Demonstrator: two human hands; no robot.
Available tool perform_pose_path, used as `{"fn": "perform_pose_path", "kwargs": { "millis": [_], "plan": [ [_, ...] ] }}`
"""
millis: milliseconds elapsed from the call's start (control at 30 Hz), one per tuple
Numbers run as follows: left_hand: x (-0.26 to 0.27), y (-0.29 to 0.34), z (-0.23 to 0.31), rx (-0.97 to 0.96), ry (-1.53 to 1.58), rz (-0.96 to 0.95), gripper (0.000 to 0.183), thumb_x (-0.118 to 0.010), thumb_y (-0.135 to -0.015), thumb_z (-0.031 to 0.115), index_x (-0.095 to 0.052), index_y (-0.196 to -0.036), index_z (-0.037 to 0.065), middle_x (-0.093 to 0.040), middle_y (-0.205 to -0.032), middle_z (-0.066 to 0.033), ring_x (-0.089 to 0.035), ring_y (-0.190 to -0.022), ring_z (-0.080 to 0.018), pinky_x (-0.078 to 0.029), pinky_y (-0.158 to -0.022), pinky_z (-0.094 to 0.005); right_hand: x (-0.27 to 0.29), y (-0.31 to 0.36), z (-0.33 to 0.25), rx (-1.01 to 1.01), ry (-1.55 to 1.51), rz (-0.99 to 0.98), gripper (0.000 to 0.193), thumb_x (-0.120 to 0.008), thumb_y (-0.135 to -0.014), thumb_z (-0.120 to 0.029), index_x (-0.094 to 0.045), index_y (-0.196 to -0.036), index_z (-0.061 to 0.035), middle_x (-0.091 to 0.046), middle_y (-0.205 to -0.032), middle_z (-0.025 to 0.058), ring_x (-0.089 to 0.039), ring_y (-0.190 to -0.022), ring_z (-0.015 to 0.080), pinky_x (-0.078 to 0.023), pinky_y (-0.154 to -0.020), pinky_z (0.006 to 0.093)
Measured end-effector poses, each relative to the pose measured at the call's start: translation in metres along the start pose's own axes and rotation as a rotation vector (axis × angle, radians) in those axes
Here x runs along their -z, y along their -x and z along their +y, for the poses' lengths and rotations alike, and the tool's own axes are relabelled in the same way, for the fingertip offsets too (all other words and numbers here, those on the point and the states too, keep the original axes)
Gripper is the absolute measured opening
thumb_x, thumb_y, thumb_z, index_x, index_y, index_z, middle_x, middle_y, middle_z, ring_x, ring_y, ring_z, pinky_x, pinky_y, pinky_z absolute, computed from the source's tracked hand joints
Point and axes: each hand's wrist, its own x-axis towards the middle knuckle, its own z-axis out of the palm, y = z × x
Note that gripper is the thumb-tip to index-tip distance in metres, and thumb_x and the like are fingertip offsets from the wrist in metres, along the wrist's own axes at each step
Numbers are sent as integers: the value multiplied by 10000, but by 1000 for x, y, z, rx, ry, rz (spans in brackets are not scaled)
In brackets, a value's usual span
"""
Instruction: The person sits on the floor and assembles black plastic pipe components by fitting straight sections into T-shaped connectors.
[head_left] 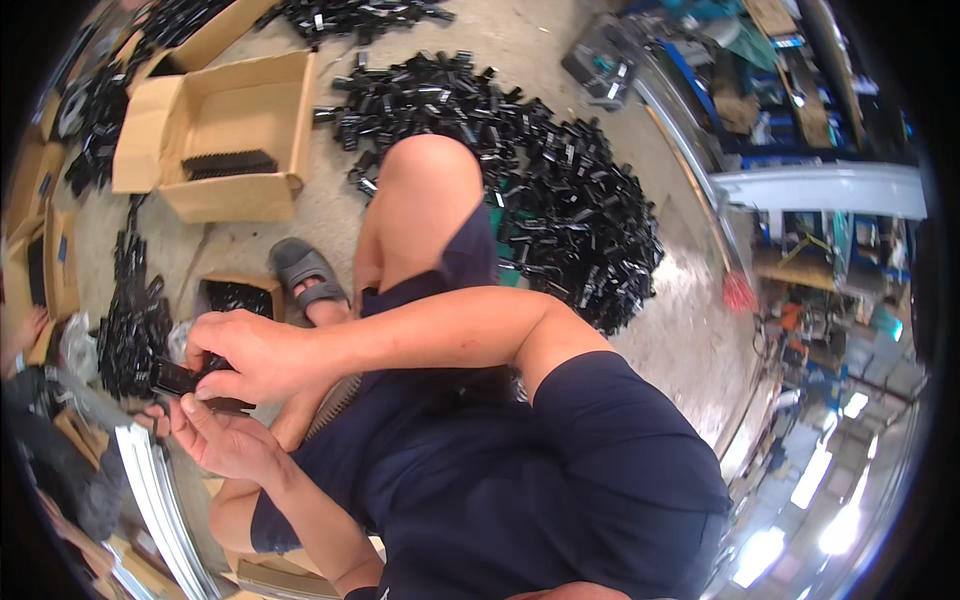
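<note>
My right hand reaches across to the left, its thumb and fingers closed round a small glossy black plastic part. Just below it, my left hand pinches the same part between thumb and fingertip. The part's exact kind is too small to tell, and the fingers cover some of it. Right behind my hands lies a heap of slim black pieces. A small carton of black pieces stands beside my sandalled foot.
An open cardboard box with a row of black parts stands ahead. A large heap of black parts spreads beyond my knee. A red-headed broom and cluttered shelving line the right. Another person's hand shows at far left.
</note>
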Motion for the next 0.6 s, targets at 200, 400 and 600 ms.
{"fn": "perform_pose_path", "kwargs": {
  "millis": [200, 400, 600],
  "plan": [
    [-47, -1, 20, -43, -106, -618, 341, -517, -1070, 116, -538, -1343, -87, -601, -1374, -245, -620, -1248, -322, -544, -1010, -436, 108, 68, -108, -304, -41, 406, 183, -737, -920, -137, -724, -1065, -27, -727, -1020, 87, -693, -889, 122, -555, -769, 284],
    [6, -41, -9, 230, -319, -672, 312, -574, -1047, 133, -602, -1285, -67, -672, -1273, -219, -663, -1161, -282, -555, -976, -405, 272, 199, -109, -535, 537, 1093, 258, -716, -964, -251, -749, -1083, -24, -679, -790, -6, -592, -607, 67, -472, -530, 229],
    [46, -57, 0, 277, -327, -527, 311, -585, -1051, 169, -627, -1269, -48, -694, -1245, -187, -684, -1103, -243, -563, -934, -358, 369, 394, -45, -955, 1023, 1267, 444, -673, -943, -456, -730, -873, -22, -656, -659, 92, -685, -633, 185, -534, -567, 356]
  ]
}}
